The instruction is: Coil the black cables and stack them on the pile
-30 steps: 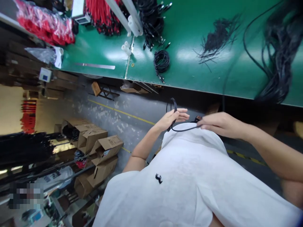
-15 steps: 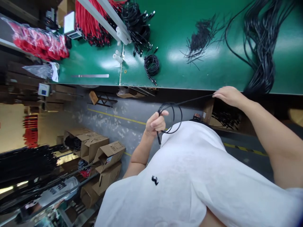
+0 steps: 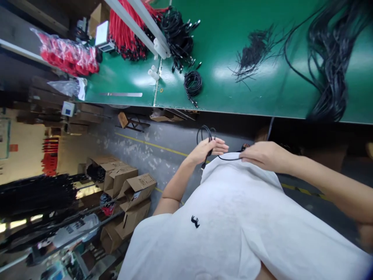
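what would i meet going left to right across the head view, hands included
Bagged red items → red cables → left hand, holding a looped black cable → right hand, pinching that same cable → large bundle of black strands.
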Motion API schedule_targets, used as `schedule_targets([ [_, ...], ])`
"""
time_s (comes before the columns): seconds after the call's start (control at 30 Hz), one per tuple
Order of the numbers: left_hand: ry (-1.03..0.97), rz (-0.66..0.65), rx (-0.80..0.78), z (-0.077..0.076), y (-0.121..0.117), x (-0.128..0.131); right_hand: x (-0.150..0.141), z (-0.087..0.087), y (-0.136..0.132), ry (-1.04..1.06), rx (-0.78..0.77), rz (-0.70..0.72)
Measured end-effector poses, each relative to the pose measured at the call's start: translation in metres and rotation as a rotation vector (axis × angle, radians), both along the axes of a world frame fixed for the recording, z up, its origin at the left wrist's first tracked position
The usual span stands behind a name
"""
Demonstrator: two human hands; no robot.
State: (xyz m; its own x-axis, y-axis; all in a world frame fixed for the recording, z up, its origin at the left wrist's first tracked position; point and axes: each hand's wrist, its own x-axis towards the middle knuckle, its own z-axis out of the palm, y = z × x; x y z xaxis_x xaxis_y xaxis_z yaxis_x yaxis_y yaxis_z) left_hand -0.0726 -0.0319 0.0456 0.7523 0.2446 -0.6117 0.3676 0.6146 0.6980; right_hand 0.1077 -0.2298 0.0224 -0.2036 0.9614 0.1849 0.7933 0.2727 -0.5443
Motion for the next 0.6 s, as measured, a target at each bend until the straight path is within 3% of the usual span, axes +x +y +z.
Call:
schedule_targets([
  [0.07, -0.043, -0.193, -0.016, -0.007, -0.019, 0.009, 0.009, 0.014, 0.016, 0.007, 0.019, -0.017],
  [0.17, -0.103, -0.455, -0.033, -0.007, -0.035, 0.016, 0.021, 0.019, 0.026, 0.060, -0.032, 0.002],
  [0.27, -0.122, -0.509, -0.168, -0.005, -0.035, 0.018, 0.029, 0.013, 0.027, 0.158, -0.136, -0.043],
  [0.33, -0.075, -0.408, -0.301, -0.002, -0.029, 0.017, 0.046, 0.001, 0.024, 0.215, -0.180, -0.134],
  [0.4, -0.007, -0.220, -0.350, 0.002, -0.020, 0.013, 0.077, -0.020, 0.016, 0.221, -0.196, -0.240],
  [0.53, -0.002, 0.231, -0.214, 0.018, 0.002, 0.000, 0.153, -0.081, -0.024, 0.012, -0.292, -0.526],
  [0.6, -0.063, 0.365, -0.135, 0.029, 0.013, -0.010, 0.169, -0.106, -0.046, -0.027, -0.346, -0.640],
])
